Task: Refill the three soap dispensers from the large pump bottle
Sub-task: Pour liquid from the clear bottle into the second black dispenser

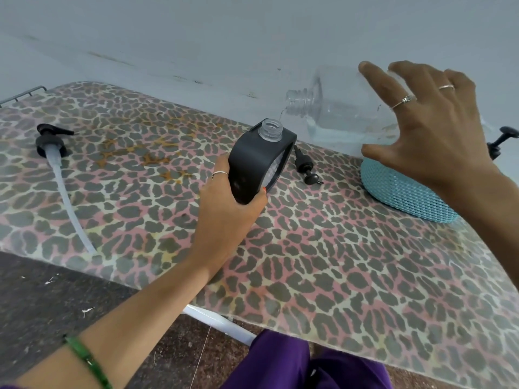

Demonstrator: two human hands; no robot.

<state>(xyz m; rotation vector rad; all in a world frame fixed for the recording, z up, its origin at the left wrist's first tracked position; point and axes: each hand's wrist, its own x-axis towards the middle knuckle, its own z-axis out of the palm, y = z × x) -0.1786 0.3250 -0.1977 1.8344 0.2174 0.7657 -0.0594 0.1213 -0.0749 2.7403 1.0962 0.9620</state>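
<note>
left hand (224,203) grips black dispenser (259,161), tilted, cap off, mid-frame | right hand (429,122) holds large clear bottle (337,113) on its side at 2 o'clock, its open neck just above the dispenser mouth, thin stream falling | big pump (56,153) lies at 9 o'clock | small pump (306,169) beside dispenser | teal dispenser (407,192) at 3 o'clock

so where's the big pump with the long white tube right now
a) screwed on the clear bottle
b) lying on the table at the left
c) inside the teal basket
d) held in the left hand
b: the pump lies flat on the table at far left, with its tube stretching toward the near edge, away from both hands.
</note>
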